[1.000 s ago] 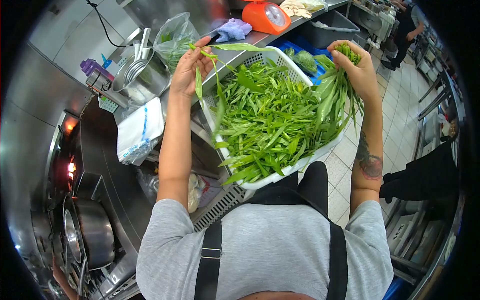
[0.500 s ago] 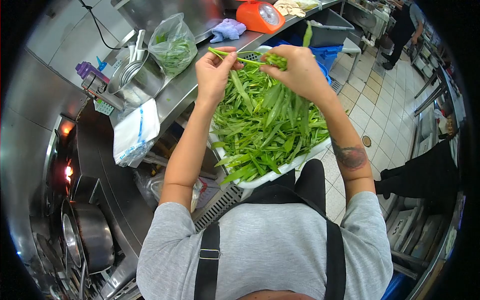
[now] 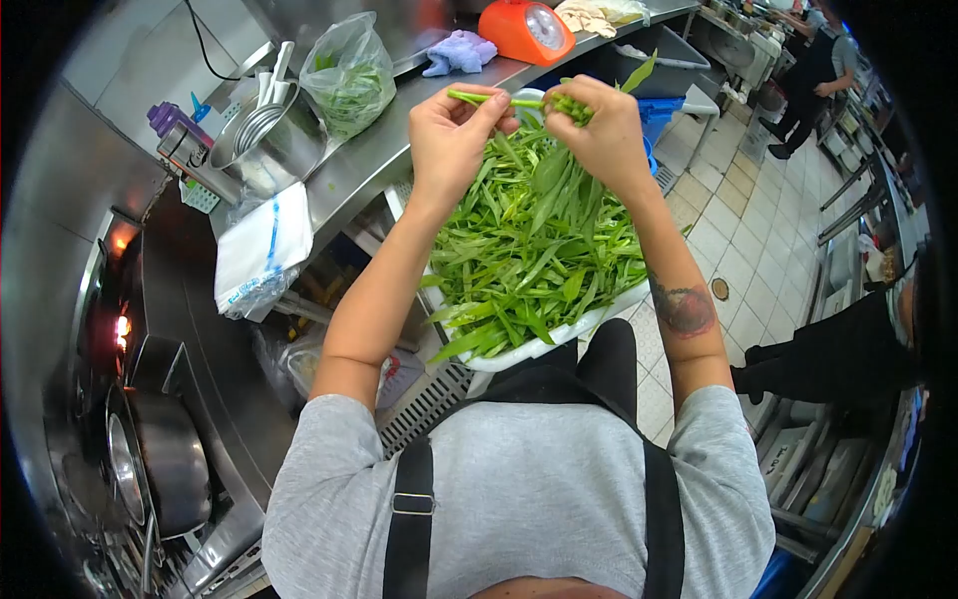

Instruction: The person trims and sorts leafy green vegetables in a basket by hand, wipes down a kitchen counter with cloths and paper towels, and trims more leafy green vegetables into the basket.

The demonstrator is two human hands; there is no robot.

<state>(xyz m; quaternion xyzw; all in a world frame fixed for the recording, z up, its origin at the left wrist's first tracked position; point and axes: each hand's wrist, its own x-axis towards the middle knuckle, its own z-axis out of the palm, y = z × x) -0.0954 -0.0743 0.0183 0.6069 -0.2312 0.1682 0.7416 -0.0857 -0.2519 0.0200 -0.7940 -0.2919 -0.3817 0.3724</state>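
My left hand (image 3: 449, 140) pinches the end of thin green stems (image 3: 525, 103), which look like water spinach, between thumb and fingers. Closed around a bunch of the same water spinach (image 3: 571, 108) is my right hand (image 3: 607, 135), with long leaves hanging below it and one leaf poking up past the knuckles. The two hands are a short way apart, with stem stretching between them. Beneath them a white plastic tub (image 3: 589, 324) is heaped with loose cut greens (image 3: 544, 250). The tub stands in front of my knees.
A steel counter (image 3: 344, 195) on the left bears a bag of greens (image 3: 349, 85), a steel pot of ladles (image 3: 261, 140), plastic bags (image 3: 261, 245), a purple cloth (image 3: 459, 52) and an orange scale (image 3: 527, 30). A large pot (image 3: 170, 464) sits lower left. Other people (image 3: 813, 75) stand at right.
My hands have come slightly closer together, and the left has shifted a little right. The leaf at my right hand now leans right. The whole view has shifted slightly.
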